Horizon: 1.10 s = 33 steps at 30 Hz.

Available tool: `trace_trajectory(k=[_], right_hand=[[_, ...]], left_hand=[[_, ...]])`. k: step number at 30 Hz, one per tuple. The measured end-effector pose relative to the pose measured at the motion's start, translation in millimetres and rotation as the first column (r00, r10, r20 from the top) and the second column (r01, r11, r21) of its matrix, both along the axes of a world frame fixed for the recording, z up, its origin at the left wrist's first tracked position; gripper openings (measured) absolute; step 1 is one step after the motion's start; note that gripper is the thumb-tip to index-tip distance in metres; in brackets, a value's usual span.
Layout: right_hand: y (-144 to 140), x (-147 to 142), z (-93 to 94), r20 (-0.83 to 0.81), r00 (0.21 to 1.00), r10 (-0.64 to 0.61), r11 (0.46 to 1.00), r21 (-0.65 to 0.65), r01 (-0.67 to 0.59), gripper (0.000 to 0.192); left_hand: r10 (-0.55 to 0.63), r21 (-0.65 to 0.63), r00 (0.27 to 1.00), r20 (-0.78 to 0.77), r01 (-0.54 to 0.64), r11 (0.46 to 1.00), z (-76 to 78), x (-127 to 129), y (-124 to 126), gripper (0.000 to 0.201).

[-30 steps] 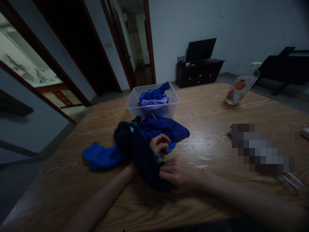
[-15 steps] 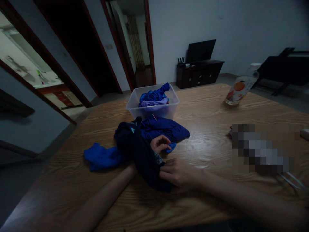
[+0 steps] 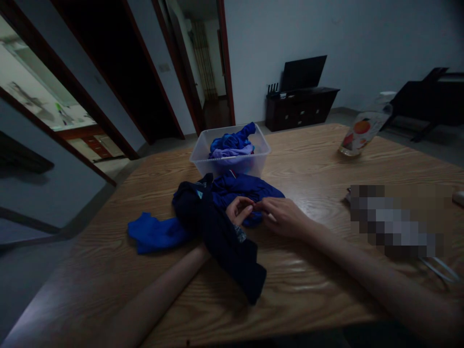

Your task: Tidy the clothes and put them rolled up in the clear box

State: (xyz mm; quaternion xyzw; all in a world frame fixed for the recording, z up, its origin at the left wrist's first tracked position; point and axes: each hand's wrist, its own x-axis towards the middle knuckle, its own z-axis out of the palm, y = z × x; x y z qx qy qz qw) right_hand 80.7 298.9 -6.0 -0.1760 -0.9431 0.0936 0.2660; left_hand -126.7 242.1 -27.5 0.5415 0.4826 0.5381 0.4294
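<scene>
1. Dark navy cloth garment (image 3: 224,241) lies crumpled on wooden counter (image 3: 319,164), draped over left forearm.
2. Left hand (image 3: 238,210) & right hand (image 3: 283,216) meet fingertip to fingertip; each grip pinches royal-blue fabric piece (image 3: 250,191) btwn them.
3. Bright blue cloth (image 3: 154,233) lies left of the pile.
4. Clear plastic tub (image 3: 231,153) w/ blue clothes behind; printed bottle (image 3: 358,134) far right.

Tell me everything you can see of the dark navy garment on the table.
The navy garment is soft cloth, crumpled and unfolded, lying on the wooden table in front of the clear bin. One end trails toward the near edge; the other bunches against brighter blue clothes. A small light tag shows near its top. The left arm lies under or through it, and the left hand emerges from its folds. The right hand is beside it, fingertips meeting the left.
</scene>
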Motion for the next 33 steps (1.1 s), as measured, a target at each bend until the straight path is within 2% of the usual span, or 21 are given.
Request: trace_trajectory(k=[2,4,7,10,13,17,20,23,27,29,33], right_hand=[[6,0,-2.5,-0.152,0.980,-0.129,0.988,-0.102,0.114,0.012],[6,-4,-4.1,-0.281,0.937,-0.208,0.956,-0.259,0.134,0.012],[1,-12,-6.0,-0.359,0.908,-0.218,0.872,-0.488,0.017,0.014],[2,-17,-10.6,-0.407,0.888,-0.214,0.749,-0.652,-0.118,0.019],[9,-17,-16.3,-0.449,0.850,-0.277,0.642,-0.744,-0.184,0.026],[16,-14,-18.8,-0.429,0.841,-0.331,0.499,-0.836,-0.230,0.034],[17,-14,-18.5,-0.428,0.822,-0.375,0.429,-0.866,-0.255,0.038],[17,-14,-19.6,-0.424,0.815,-0.396,0.403,-0.877,-0.261,0.041],[18,-14,-21.6,-0.434,0.808,-0.398,0.429,-0.867,-0.254,0.041],[19,-14,-21.5,-0.435,0.812,-0.389,0.458,-0.856,-0.239,0.041],[17,-14,-21.3,-0.449,0.817,-0.361,0.570,-0.800,-0.188,0.039]], left_hand=[[-0.044,0.004,0.999,0.021,0.044,0.999,-3.4,0,1,0.039],[-0.080,-0.003,0.993,0.086,0.080,0.997,-6.4,-2,2,0.042],[-0.113,-0.015,0.980,0.165,0.117,0.993,-8.6,-4,3,0.047],[-0.135,-0.008,0.977,0.168,0.139,0.990,-7.6,-5,2,0.046],[-0.150,-0.014,0.974,0.169,0.155,0.988,-6.8,-5,0,0.047],[-0.196,-0.034,0.970,0.142,0.202,0.979,-8.4,-6,-2,0.050],[-0.223,-0.043,0.969,0.107,0.229,0.973,-6.5,-5,-5,0.051],[-0.233,-0.058,0.969,0.081,0.238,0.970,-0.6,-3,-8,0.053],[-0.242,-0.053,0.969,0.055,0.245,0.968,3.4,-2,-10,0.057],[-0.248,-0.037,0.967,0.059,0.250,0.967,2.2,-2,-10,0.057],[-0.256,-0.027,0.965,0.062,0.258,0.966,-0.2,-1,-11,0.063]])
